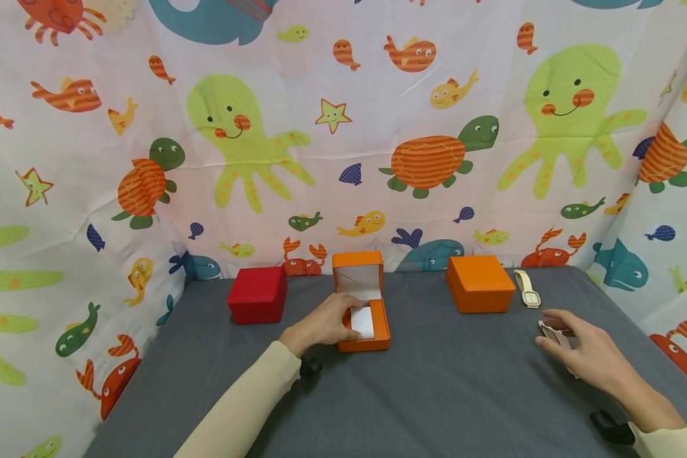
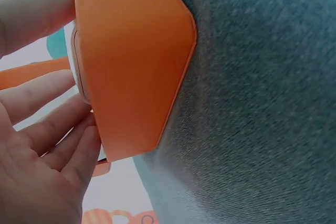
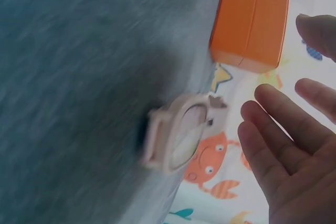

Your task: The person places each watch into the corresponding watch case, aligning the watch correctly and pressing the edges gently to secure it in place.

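Note:
My left hand (image 1: 327, 323) is at an open orange watch box (image 1: 381, 324) with its lid raised. Thumb and fingers pinch the white cushion (image 1: 363, 323) that sits in the box. In the left wrist view the orange wall hides much of that cushion. On the right, my right hand (image 1: 594, 356) hovers over a pale watch (image 3: 184, 137) on the table, partly hidden by the hand in the head view. Its fingers (image 3: 294, 124) are spread and apart from the watch, which looks blurred in the right wrist view.
A red box (image 1: 257, 296) with its lid down stands left of the open one. A closed orange box (image 1: 481, 285) is at the back right, with a cream watch (image 1: 528, 289) beside it. The grey tablecloth (image 1: 435, 381) ends at a printed curtain (image 1: 332, 178).

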